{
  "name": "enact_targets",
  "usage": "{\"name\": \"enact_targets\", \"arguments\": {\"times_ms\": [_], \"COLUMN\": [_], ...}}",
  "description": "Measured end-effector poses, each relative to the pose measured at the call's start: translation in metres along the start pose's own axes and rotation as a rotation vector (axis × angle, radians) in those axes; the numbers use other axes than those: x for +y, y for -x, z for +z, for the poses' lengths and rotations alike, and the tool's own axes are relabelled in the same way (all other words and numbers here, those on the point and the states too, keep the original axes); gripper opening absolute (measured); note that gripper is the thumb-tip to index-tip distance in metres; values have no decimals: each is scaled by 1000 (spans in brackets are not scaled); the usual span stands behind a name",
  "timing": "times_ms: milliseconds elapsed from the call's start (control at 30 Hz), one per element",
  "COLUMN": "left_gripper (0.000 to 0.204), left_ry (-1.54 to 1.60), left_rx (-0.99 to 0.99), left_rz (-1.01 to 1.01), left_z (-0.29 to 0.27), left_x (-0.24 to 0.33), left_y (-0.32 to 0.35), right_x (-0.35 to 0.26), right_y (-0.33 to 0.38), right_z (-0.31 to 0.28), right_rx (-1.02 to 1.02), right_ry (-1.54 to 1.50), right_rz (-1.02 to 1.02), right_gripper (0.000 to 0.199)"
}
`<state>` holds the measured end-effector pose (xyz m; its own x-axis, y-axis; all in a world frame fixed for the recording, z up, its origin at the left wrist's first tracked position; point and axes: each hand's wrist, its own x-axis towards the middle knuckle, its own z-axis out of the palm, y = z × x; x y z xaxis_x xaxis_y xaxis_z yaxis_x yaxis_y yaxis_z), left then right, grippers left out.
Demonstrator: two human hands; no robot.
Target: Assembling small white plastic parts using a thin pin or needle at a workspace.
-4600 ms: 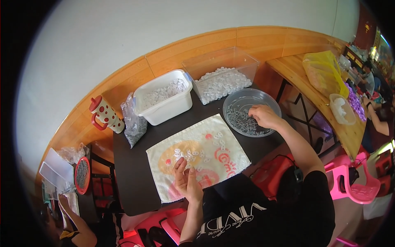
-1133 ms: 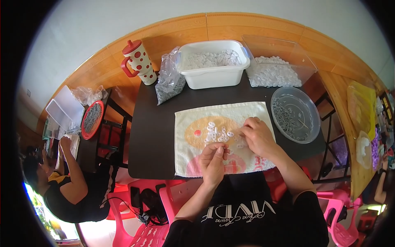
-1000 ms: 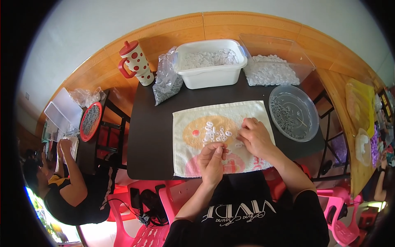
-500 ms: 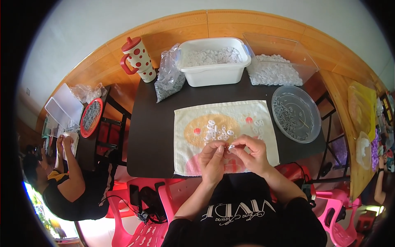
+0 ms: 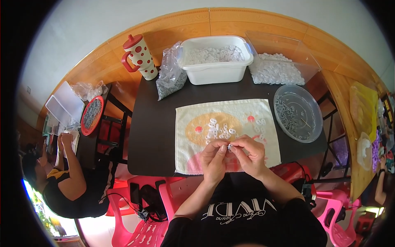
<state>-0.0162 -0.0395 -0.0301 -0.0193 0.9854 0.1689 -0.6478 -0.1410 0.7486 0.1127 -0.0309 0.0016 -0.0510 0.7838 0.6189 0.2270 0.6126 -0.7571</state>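
Close together over the near part of a patterned cream towel, my left hand and my right hand meet at the fingertips. Between my right thumb and fingers is a small white plastic piece. My left hand is closed in a pinch against it; what lies inside that pinch is too small and covered to name. Just beyond my fingers lies a loose group of small white oval plastic pieces. A second, sparser group of white pieces rests on the towel to the right.
Along the back stand a spotted tumbler, a bag of grey pieces, a white tub and a clear box of white pieces. A round clear tray holds grey pieces. At left, another person sits near a red tray.
My right hand has moved slightly left and its fingertips have drawn in to my left ones. The white piece now sits more directly between both hands. The view has shifted a little.
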Motion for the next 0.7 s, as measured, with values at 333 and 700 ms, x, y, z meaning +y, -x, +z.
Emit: {"name": "enact_targets", "arguments": {"times_ms": [333,700], "left_gripper": [7,27], "left_ry": [-150,-166], "left_rx": [1,-15], "left_rz": [93,56], "left_z": [4,2], "left_x": [2,0], "left_y": [3,5], "right_x": [5,-5], "right_y": [9,10], "right_z": [5,4], "right_rx": [27,48], "right_ry": [-9,-136], "right_rz": [-2,123], "right_gripper": [13,13]}}
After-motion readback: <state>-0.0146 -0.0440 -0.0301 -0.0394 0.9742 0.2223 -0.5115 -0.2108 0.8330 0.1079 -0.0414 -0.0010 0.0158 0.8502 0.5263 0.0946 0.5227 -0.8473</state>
